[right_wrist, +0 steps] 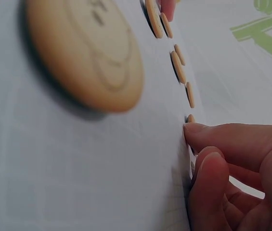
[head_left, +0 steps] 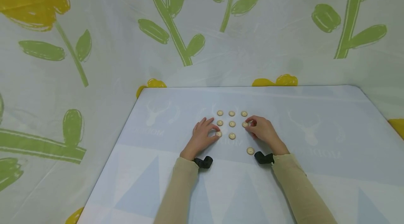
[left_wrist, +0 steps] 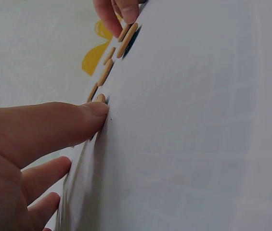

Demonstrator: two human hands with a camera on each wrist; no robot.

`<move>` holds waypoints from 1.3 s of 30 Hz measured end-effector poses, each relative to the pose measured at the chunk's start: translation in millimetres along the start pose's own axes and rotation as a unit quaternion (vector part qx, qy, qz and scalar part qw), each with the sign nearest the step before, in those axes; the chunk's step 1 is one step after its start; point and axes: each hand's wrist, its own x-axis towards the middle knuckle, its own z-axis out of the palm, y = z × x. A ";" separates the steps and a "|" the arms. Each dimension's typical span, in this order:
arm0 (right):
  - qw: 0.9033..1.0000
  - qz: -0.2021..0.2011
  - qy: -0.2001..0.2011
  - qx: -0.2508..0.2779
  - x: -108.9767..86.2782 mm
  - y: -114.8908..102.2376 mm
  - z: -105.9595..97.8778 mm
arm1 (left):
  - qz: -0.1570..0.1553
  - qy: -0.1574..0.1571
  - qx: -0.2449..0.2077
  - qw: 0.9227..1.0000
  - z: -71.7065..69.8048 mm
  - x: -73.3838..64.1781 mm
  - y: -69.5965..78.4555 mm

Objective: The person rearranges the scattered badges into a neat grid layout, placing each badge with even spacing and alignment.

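Observation:
Several round, light wooden discs lie flat on the table in rows. My left hand point(head_left: 202, 136) pinches the near-left disc point(head_left: 219, 134) between thumb and index finger, its other fingers spread out; in the left wrist view, the thumb point(left_wrist: 95, 113) covers part of that disc. My right hand point(head_left: 263, 131) pinches the disc point(head_left: 244, 124) at the right end of the middle row, with thumb and index at its edge. Apart from the rows, nearer the right wrist, lies a loose disc point(head_left: 250, 151). Up close in the right wrist view, a disc point(right_wrist: 90, 53) shows a drawn line pattern.
Between the hands are a middle disc point(head_left: 231, 124) and a front disc point(head_left: 232, 136); a back row holds another disc point(head_left: 231, 113). The pale patterned table point(head_left: 315, 189) meets a flower-printed cloth point(head_left: 271, 52) behind. Black wrist devices point(head_left: 204, 162) sit on both wrists.

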 end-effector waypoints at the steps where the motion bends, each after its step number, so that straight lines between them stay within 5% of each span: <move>1: 1.000 -0.001 0.000 0.000 -0.3 -0.1 0.0 | 0.001 0.000 0.001 1.000 0.0 0.0 -0.1; 23: 1.000 -0.013 0.003 -0.004 -2.0 -0.3 0.1 | -0.001 0.003 0.001 1.000 1.8 0.3 -3.1; 29: 0.998 0.012 -0.022 0.054 -1.8 3.4 -4.2 | -0.001 0.003 0.003 1.000 3.0 -0.4 -2.4; 39: 0.996 -0.038 -0.028 0.071 -0.7 2.7 -8.0 | 0.004 0.002 0.003 1.000 1.6 -0.5 -2.2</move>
